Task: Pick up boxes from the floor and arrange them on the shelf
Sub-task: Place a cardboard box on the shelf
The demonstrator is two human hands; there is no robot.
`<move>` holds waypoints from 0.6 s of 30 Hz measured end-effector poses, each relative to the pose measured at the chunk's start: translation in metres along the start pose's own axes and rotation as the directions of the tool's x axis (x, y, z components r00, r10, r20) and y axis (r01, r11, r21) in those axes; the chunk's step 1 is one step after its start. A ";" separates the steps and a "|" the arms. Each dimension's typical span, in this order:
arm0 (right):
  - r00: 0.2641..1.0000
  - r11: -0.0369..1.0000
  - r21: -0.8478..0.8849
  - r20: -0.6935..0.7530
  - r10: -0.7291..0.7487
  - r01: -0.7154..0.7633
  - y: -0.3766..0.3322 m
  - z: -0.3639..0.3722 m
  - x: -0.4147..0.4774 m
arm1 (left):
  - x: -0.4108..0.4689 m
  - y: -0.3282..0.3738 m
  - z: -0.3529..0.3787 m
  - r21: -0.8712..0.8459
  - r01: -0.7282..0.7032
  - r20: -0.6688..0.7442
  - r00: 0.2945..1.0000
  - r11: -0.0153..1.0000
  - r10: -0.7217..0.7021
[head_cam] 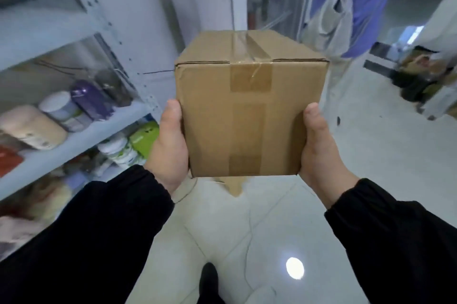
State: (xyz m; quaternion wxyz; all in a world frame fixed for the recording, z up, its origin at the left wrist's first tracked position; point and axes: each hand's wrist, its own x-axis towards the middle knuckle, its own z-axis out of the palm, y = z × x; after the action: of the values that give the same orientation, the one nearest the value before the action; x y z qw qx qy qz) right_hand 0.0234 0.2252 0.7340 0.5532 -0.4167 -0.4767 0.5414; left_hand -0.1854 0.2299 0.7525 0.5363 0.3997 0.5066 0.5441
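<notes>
Left hand (170, 145) & right hand (321, 153) clamped the cardboard box (249, 115) btwn them, clear of the floor (371, 155). Thumbs lay on its near face, fingers hidden round the sides. Taped shut, stiff-walled, prob. light; the flat side walls low down looked the best hold. The shelf (81, 140) w/ jars (59, 108) stood just left.

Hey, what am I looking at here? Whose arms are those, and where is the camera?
There is no machine here. The single picture comes from a camera worn on a person's head, looking forward and down, so the two black-sleeved arms are that person's own. The left hand and right hand grip a taped cardboard box by its sides, in the air above the tiled floor. On the left stands a metal shelf with tins and jars on it.
</notes>
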 end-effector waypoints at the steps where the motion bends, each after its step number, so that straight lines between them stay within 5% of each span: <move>1: 0.999 1.000 -0.003 0.046 -0.001 0.001 -0.001 0.025 0.010 | 0.000 0.010 -0.024 -0.020 -0.018 -0.055 0.998 1.000 0.017; 5: 0.968 1.000 0.007 0.252 -0.014 0.013 -0.003 0.110 0.035 | -0.020 0.058 -0.102 0.040 -0.156 -0.206 0.965 0.987 0.161; 9: 0.877 0.997 0.053 0.475 -0.075 0.057 -0.009 0.159 0.040 | -0.071 0.097 -0.171 0.384 -0.340 -0.197 0.878 0.858 0.436; 12: 0.816 0.994 0.098 0.578 -0.010 -0.057 -0.021 0.189 0.037 | -0.116 0.112 -0.215 0.480 -0.322 -0.232 0.851 0.816 0.472; 18: 0.579 0.986 0.141 0.813 -0.066 -0.087 -0.033 0.275 0.017 | -0.187 0.137 -0.279 0.571 -0.216 -0.344 0.813 0.792 0.469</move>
State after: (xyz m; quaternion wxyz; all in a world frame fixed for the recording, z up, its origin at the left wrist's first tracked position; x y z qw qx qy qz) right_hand -0.2399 0.2248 0.8219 0.3022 -0.0773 -0.6281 0.7129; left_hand -0.4631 0.0233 0.8602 0.1615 0.4699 0.6613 0.5619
